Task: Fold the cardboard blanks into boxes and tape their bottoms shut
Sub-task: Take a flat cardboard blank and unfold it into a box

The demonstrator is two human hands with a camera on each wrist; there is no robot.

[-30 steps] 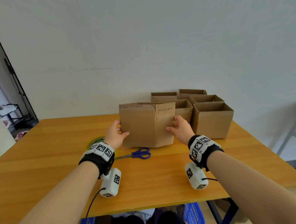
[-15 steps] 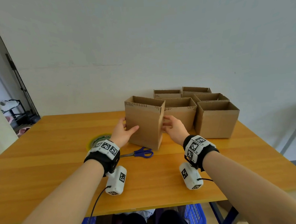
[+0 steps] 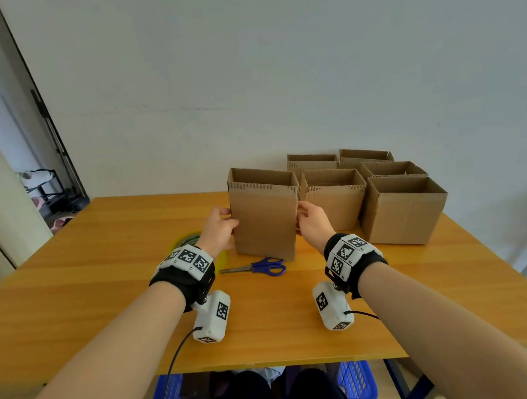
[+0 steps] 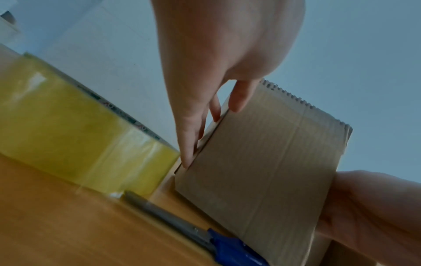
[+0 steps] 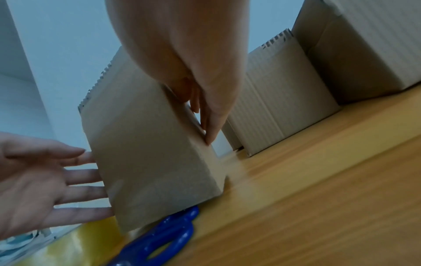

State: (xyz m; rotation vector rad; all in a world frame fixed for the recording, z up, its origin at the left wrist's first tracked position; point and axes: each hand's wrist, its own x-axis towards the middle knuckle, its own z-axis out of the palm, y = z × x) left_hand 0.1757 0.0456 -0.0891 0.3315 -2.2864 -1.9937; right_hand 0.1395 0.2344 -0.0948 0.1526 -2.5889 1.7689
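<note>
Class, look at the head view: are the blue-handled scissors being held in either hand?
No. The scissors lie on the table while the left hand and right hand press the box.

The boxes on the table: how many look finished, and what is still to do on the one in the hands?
Done: five open boxes stand grouped at the back right. In hand: the left hand and right hand press a sixth box, now squared open. Left: taping its bottom, unseen here; the tape roll and scissors lie untouched.
</note>
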